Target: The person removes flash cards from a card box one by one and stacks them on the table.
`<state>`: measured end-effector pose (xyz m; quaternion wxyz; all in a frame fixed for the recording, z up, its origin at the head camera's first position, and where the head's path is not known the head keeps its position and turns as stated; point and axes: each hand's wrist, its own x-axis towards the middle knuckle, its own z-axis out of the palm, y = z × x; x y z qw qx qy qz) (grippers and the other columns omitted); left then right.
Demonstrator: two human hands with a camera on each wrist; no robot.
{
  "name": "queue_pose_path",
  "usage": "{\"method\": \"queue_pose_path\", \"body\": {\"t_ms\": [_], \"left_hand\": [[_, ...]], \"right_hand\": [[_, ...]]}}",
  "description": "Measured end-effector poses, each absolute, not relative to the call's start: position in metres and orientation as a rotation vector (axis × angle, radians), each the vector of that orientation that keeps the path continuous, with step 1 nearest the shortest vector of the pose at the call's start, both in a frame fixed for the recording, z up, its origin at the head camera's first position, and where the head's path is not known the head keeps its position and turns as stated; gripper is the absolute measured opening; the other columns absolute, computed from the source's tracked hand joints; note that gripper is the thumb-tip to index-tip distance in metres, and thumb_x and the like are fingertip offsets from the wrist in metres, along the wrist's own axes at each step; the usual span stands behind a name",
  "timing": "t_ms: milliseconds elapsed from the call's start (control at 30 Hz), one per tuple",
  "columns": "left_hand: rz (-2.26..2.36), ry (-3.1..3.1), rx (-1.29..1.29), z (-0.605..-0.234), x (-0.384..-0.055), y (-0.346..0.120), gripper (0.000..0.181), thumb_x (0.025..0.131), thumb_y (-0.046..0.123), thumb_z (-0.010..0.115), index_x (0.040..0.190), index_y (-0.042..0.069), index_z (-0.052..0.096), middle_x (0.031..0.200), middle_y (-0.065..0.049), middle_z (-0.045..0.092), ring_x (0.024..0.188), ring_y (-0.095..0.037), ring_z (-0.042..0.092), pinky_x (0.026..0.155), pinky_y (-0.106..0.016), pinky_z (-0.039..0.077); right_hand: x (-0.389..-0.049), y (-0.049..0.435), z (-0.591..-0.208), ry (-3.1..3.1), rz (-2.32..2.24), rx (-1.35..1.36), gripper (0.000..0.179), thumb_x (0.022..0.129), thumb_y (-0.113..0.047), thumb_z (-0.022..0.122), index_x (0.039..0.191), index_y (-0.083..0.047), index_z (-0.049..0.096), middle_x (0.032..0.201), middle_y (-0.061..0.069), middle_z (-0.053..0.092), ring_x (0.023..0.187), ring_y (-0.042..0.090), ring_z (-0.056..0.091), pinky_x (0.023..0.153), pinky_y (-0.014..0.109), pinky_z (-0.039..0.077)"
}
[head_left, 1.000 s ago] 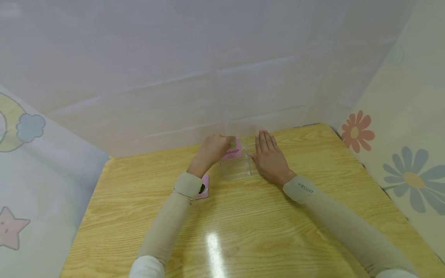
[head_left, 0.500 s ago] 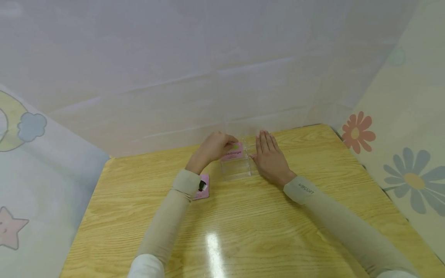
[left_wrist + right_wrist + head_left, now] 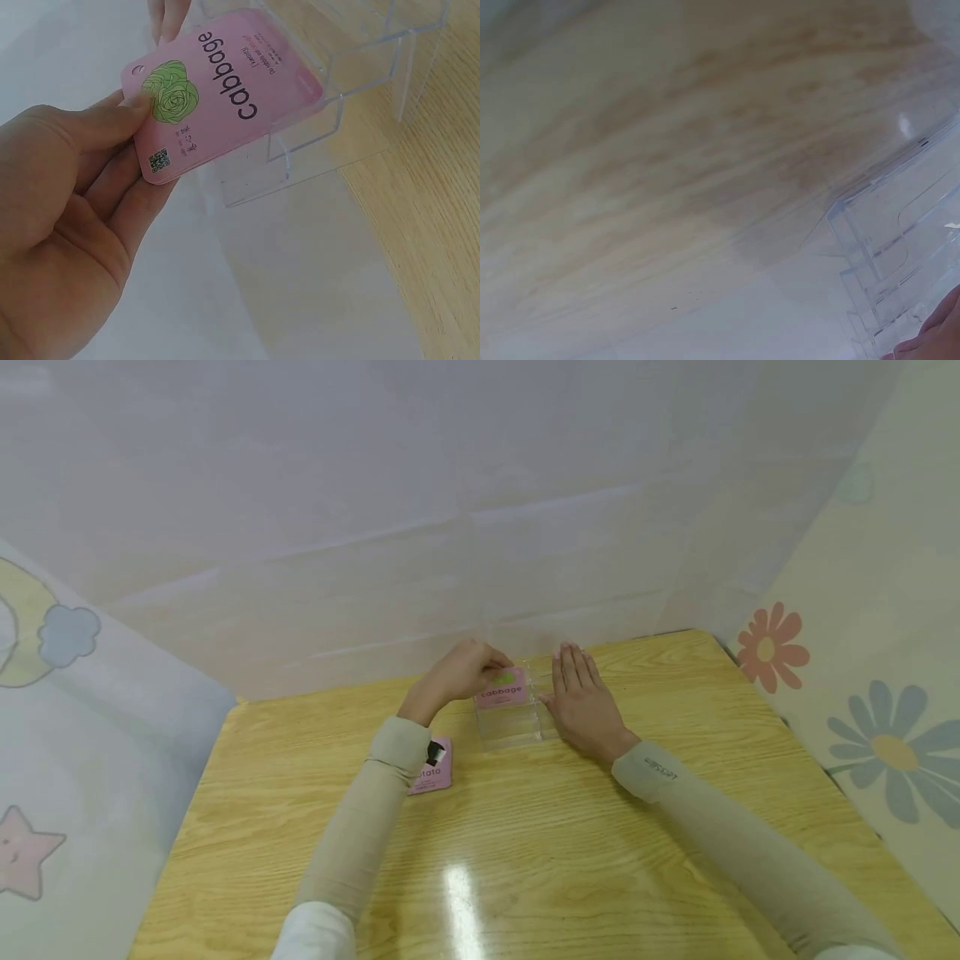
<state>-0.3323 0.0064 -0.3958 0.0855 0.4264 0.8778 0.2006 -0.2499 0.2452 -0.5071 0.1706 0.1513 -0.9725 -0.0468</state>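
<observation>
My left hand (image 3: 467,670) pinches a pink flashcard (image 3: 225,97) near its edge, thumb on top and fingers beneath. The card shows a green cabbage drawing and the word "cabbage", and its edge looks layered. Its far end sits in a clear stepped plastic card holder (image 3: 510,727), in the upper part of the rack. My right hand (image 3: 585,702) lies with straight fingers along the holder's right side, its thumb tip close to the rack. In the right wrist view, the holder (image 3: 877,262) appears at the lower right.
Another pink flashcard (image 3: 438,777) lies on the wooden table (image 3: 570,860) beside my left wrist, partly covered by the sleeve. A pale wall (image 3: 360,568) rises right behind the table's back edge. Patterned panels with a star (image 3: 26,852) and a blue flower (image 3: 892,747) flank it.
The cabbage card has tipped back a little in the holder, its whole word now showing. My left hand and forearm have shifted slightly left, uncovering more of the other card. The right hand stays still.
</observation>
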Motion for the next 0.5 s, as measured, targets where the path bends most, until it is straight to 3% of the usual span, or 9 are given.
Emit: {"method": "queue_pose_path", "body": {"t_ms": [500], "left_hand": [[0.651,2.714,1.234,-0.3884,-0.3308,-0.0006,0.030,0.108,0.015,0.060,0.135,0.010,0.072,0.131,-0.010,0.075,0.120,-0.026,0.074,0.104,-0.038,0.061]], "right_hand": [[-0.2514,0.2445,-0.5083,-2.745,-0.116,0.443,0.075,0.113,-0.040,0.043,0.159,0.016,0.024,0.169,0.037,0.016,0.162,0.048,0.017,0.134,0.058,0.018]]}}
